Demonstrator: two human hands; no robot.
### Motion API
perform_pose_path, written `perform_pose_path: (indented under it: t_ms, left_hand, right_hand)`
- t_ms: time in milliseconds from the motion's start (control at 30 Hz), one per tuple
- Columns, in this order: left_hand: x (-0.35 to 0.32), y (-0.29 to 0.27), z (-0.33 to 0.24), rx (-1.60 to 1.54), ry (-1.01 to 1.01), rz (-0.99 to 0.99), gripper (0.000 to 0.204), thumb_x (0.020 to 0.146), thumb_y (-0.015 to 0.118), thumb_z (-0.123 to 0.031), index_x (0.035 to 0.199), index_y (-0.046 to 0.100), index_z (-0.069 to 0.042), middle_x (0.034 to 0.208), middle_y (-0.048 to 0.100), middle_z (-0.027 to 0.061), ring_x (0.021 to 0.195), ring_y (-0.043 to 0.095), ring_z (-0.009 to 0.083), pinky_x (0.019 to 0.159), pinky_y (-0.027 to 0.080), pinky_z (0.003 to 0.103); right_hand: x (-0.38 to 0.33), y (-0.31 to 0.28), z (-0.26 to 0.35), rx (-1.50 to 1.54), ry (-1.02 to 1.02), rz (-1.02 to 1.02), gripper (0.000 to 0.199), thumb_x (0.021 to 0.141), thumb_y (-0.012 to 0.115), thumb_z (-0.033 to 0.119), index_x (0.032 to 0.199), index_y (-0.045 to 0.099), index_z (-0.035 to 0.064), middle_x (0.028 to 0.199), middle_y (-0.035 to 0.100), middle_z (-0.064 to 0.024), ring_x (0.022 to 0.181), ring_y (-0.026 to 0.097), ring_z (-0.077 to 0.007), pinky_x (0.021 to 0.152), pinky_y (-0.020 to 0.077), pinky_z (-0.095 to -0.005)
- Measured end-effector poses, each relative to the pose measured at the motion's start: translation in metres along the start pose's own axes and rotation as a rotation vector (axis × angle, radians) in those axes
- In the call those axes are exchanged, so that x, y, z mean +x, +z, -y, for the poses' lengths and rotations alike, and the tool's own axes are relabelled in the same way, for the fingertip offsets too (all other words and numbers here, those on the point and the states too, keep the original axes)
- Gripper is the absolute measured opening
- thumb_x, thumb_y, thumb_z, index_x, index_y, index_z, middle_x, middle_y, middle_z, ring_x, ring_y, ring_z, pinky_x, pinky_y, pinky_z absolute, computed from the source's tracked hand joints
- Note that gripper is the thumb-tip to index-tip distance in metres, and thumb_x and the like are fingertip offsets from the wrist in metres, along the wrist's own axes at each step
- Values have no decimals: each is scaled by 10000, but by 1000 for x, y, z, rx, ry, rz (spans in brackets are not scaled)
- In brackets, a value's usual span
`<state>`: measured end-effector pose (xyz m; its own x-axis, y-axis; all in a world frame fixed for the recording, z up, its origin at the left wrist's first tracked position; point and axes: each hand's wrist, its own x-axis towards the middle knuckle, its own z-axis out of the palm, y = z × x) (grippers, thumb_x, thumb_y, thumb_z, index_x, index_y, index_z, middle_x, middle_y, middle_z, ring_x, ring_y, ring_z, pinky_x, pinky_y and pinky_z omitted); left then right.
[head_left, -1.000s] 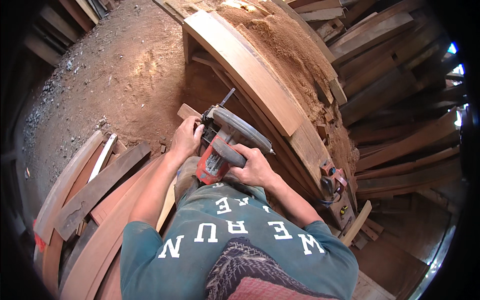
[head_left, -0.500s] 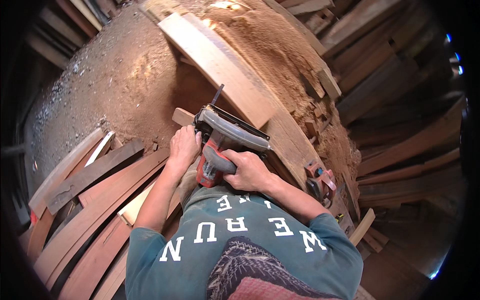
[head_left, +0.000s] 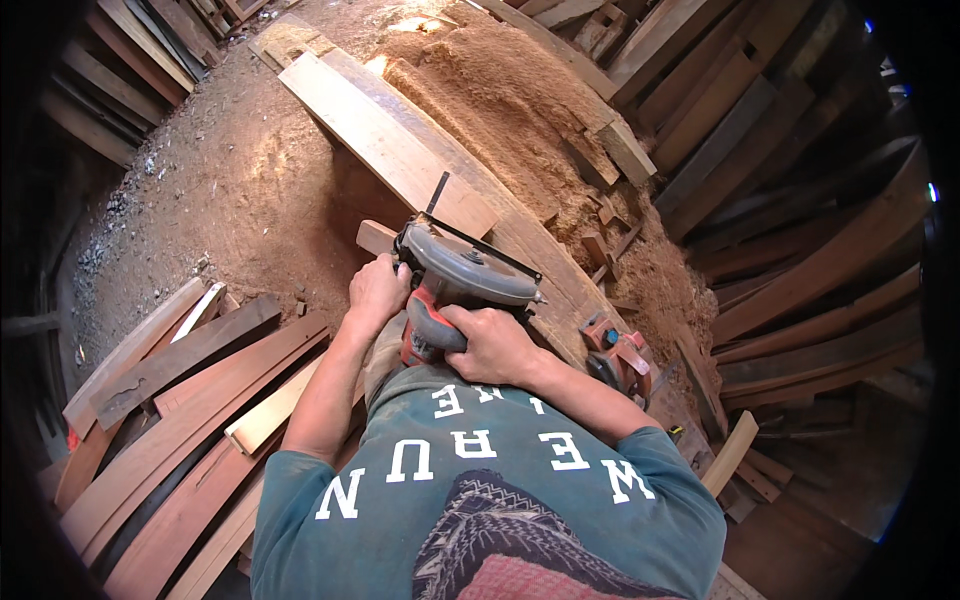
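Observation:
A red and grey circular saw (head_left: pixel 470 272) is held close in front of my body, its grey blade guard facing up and a dark metal bar sticking out ahead. My right hand (head_left: pixel 492 343) wraps round its rear handle. At the saw's left front side, my left hand (head_left: pixel 379 289) is closed on a part that I cannot make out. Just beyond the saw, a pale sawn board (head_left: pixel 370 130) lies on a long wooden bench plank (head_left: pixel 520 235). A short wood piece (head_left: pixel 375 237) shows beside my left hand.
A red and blue power tool (head_left: pixel 615 352) rests on the plank at right. Sawdust (head_left: pixel 480 110) is heaped behind the plank. Loose boards (head_left: pixel 200 420) lie piled at left, and stacked timber (head_left: pixel 820 270) stands at right. Gravelly ground (head_left: pixel 230 180) spreads at far left.
The view has shifted, so the board and plank appear further left. The saw has tilted slightly, showing more of its guard's flat side. Both hands keep their hold.

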<state>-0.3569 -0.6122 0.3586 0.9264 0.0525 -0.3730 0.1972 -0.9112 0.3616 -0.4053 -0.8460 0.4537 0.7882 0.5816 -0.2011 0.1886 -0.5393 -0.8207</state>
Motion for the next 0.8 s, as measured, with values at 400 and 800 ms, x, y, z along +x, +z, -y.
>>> perform_pose_path:
  t_ms: [400,800]
  left_hand:
    - [5,30,14,-103,-172,72,572,1074,516,-481,1015,755,36,1048,748,344,1039,736,512,945,566,587]
    - [-16,21,13,-198,195,-272,327,989,770,-272,1079,654,20,1067,718,261,1039,702,440,919,559,524]
  right_hand:
    - [-1,0,-3,-9,-2,22,374,841,724,193,1165,658,19,922,753,-286,904,740,-501,838,591,-592]
    - [1,10,-8,13,19,-35,438,783,756,148,1198,685,29,956,753,-276,927,739,-473,839,597,-537]
